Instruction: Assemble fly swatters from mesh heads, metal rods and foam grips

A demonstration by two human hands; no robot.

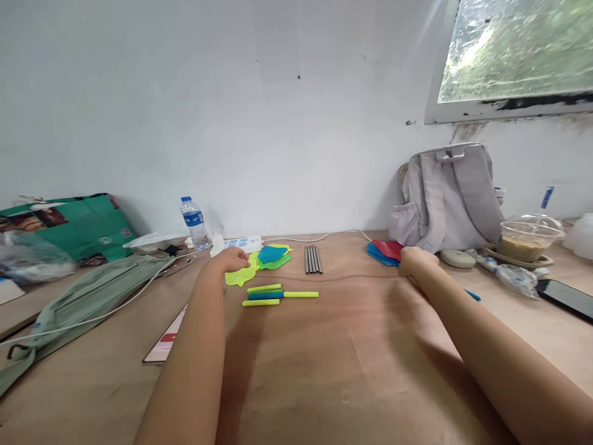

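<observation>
My left hand [230,260] reaches to the yellow fly swatter heads [240,277], its fingers slightly apart at their upper edge. A blue fly swatter head [271,253] and a green one [277,262] overlap them. On the far right, my right hand [417,262] is closed at the edge of a stack with a red fly swatter head [388,248] over blue ones [380,255]; its fingertips are hidden. Between the hands lie several grey metal tubes [314,260] side by side. Nearer me are yellow plastic handles [301,295], with a blue handle [266,296] and a green one among them.
A water bottle [194,224] and a white power strip [243,245] stand by the wall. At right are a grey backpack [456,198], an iced drink cup [528,238] and a black phone [566,299]. Another phone [165,343] lies beside my left forearm; a green bag [88,225] sits left.
</observation>
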